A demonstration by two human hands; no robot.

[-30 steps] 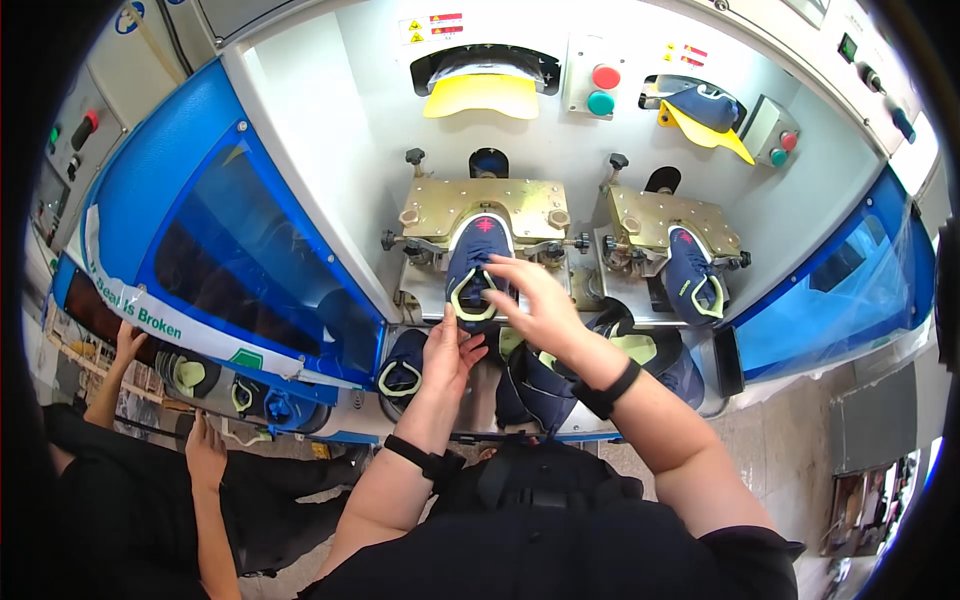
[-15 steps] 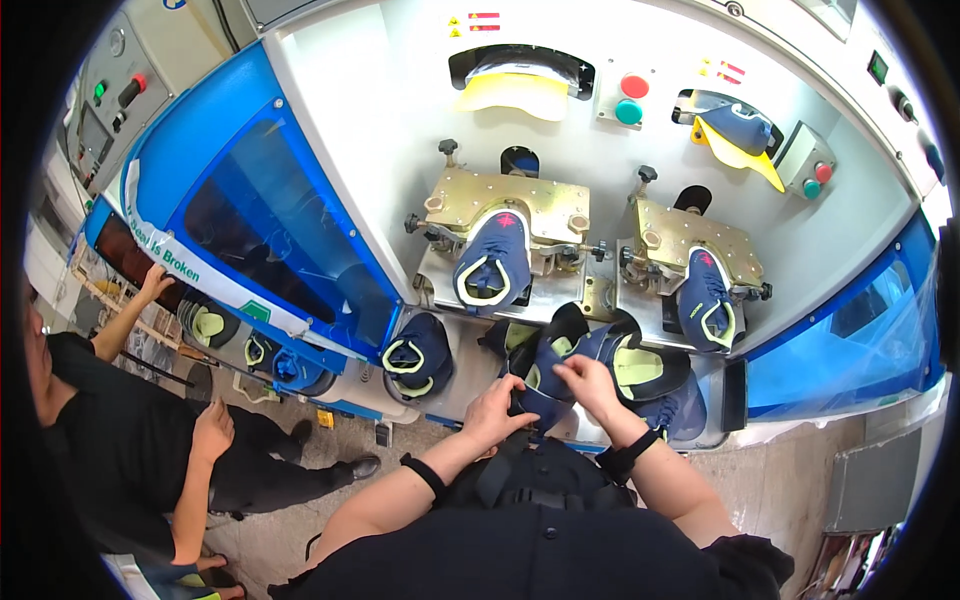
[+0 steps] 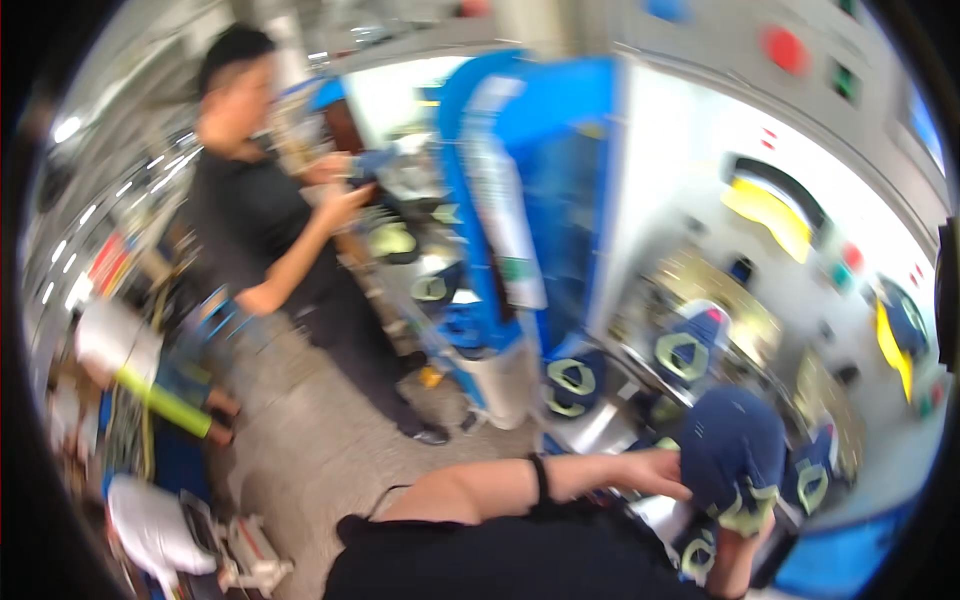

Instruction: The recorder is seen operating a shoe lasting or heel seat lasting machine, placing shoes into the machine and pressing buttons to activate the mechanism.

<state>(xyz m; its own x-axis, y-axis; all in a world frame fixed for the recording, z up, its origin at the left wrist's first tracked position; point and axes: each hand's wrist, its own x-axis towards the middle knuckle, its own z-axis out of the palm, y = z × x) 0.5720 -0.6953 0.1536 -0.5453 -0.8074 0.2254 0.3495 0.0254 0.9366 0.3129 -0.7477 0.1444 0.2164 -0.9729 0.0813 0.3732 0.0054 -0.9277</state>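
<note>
A navy shoe upper [image 3: 733, 450] with a pale yellow-green lining is held up in front of me, smeared by motion. At its left edge my left hand [image 3: 652, 471] has fingers and thumb closed on it. My right hand [image 3: 750, 532] supports it from below, mostly hidden behind the upper. Beyond it, a navy shoe [image 3: 690, 345] sits on the metal fixture [image 3: 715, 290] of the machine. Another shoe [image 3: 812, 475] is on the right fixture, and a navy shoe [image 3: 574, 385] stands on the ledge to the left.
The machine's blue door [image 3: 560, 180] stands at its left side. Yellow flaps [image 3: 770, 215] hang from a slot in its white back wall. A co-worker in black [image 3: 260, 210] stands on the left, handling a dark item at another station. A further person's white sleeve [image 3: 120, 340] shows lower left.
My view has swung left, so the machine sits farther right. The navy upper has been lifted off the ledge between my hands. The co-worker now has both hands together on an item.
</note>
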